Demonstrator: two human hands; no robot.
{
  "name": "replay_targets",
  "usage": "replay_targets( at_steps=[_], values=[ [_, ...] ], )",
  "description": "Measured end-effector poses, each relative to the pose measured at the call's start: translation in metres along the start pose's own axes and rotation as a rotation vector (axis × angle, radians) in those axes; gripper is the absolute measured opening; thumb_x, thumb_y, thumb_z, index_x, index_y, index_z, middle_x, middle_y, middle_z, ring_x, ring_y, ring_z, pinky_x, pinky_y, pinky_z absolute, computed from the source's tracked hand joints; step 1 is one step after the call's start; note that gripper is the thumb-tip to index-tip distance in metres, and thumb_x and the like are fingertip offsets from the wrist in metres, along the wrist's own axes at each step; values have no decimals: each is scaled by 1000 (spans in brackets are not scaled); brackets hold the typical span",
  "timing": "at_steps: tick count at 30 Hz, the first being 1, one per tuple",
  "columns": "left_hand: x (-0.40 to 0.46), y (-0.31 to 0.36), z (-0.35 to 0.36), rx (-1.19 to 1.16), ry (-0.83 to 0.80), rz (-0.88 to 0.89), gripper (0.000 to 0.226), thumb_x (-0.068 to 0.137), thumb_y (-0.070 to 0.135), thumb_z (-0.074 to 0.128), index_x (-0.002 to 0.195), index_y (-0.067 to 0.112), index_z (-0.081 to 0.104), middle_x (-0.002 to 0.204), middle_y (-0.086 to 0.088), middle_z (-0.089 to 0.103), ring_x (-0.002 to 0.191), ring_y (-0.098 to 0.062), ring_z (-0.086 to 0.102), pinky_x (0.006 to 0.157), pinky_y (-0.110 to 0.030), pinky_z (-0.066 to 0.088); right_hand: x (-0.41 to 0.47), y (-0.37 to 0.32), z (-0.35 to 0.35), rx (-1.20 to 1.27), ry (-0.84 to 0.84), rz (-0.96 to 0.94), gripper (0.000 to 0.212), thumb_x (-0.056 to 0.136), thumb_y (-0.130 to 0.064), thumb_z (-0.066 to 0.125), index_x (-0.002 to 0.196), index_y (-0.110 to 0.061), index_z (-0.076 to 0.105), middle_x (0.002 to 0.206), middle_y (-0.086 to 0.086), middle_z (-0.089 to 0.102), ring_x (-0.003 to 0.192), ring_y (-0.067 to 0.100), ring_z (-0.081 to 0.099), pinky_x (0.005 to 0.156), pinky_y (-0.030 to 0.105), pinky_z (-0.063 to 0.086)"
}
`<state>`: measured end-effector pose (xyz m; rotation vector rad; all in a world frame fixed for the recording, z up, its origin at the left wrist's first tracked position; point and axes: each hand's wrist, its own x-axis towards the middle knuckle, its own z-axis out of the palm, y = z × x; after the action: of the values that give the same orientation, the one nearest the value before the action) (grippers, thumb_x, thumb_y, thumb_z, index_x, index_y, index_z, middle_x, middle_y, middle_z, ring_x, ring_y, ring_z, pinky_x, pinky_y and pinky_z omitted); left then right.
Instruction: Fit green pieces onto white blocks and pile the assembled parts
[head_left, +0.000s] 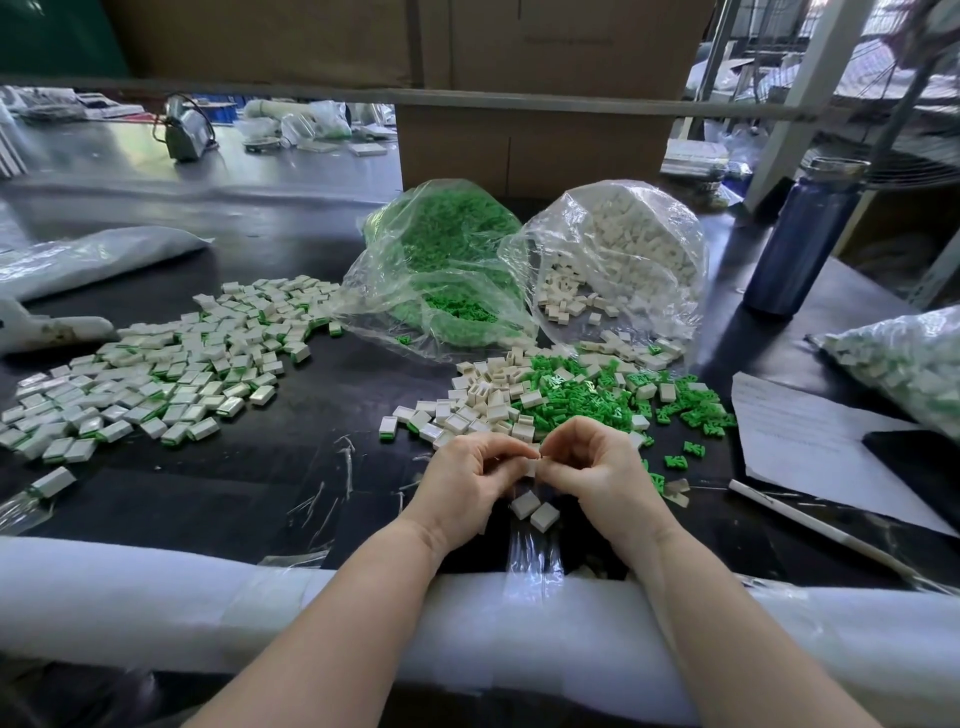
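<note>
A person works at a dark bench (291, 457), and the landmark here is the mixed heap of loose green pieces (576, 397) and white blocks (483, 397) lying just beyond the hands. The left hand (465, 480) and right hand (589, 467) meet fingertip to fingertip just nearer the person than that heap, both curled and pinching a single white block (531, 469) between them; whether a green piece is already seated in it is hidden by the fingers. Two more white blocks (535, 510) lie on the bench directly below the hands. Far to the left of the heap spreads the wide pile of assembled parts (156, 369), white with green edges showing. Behind the heap stand two open clear bags, one of green pieces (441, 260), one of white blocks (618, 254). To do this step well, it seems wise to hold the block steady with one hand, line the green piece up squarely with the opening, and press evenly until it sits flush, since a tilted push would likely jam. The finished part should then go left onto the pile.
</note>
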<state>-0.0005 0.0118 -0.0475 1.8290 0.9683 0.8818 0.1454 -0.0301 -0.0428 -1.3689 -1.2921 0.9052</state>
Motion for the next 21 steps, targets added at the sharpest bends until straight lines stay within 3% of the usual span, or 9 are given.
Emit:
replay_targets(
  at_steps=[4, 6, 10, 13, 18, 21],
  values=[
    [0, -3, 1, -29, 16, -2, 19, 85, 10, 65, 95, 26, 64, 83, -1, 63, 67, -7, 54, 68, -21, 49, 1, 1, 1, 26, 23, 7, 14, 77, -3, 73, 74, -12, 62, 62, -2, 64, 56, 7, 59, 55, 18, 48],
    [0, -4, 1, -15, 7, -10, 24, 82, 7, 68, 91, 28, 61, 87, -9, 64, 70, -15, 57, 71, -26, 53, 1, 1, 1, 47, 33, 15, 13, 79, 0, 70, 75, -11, 63, 62, -1, 65, 55, 7, 61, 53, 17, 47],
    [0, -5, 1, 31, 25, -10, 18, 83, 12, 67, 86, 29, 61, 88, -6, 64, 77, -16, 60, 77, -25, 53, 0, 0, 1, 66, 32, 17, 9, 82, 1, 66, 78, -7, 64, 64, 1, 66, 53, 2, 61, 52, 13, 46],
    [1, -5, 1, 77, 37, 23, 5, 88, 17, 62, 90, 20, 64, 88, -1, 63, 80, -14, 58, 81, -26, 50, -1, -2, 0, 95, 33, 20, 7, 85, -4, 64, 79, -7, 66, 65, 1, 67, 55, 2, 61, 53, 13, 47],
    [2, -2, -1, -26, 30, -26, 8, 89, 15, 59, 92, 11, 65, 72, 7, 60, 69, -8, 55, 76, -26, 49, -1, 0, 1, 53, 39, 36, 5, 85, -6, 65, 80, -7, 67, 69, 6, 67, 59, 6, 62, 57, 16, 50],
    [1, -2, -2, -57, 12, -43, 6, 88, 13, 60, 90, 12, 65, 72, 6, 60, 69, -6, 54, 74, -22, 48, 0, 1, 2, 22, 43, 52, 8, 85, -7, 65, 77, -9, 65, 64, 3, 65, 55, 6, 60, 56, 17, 49]
  ],
)
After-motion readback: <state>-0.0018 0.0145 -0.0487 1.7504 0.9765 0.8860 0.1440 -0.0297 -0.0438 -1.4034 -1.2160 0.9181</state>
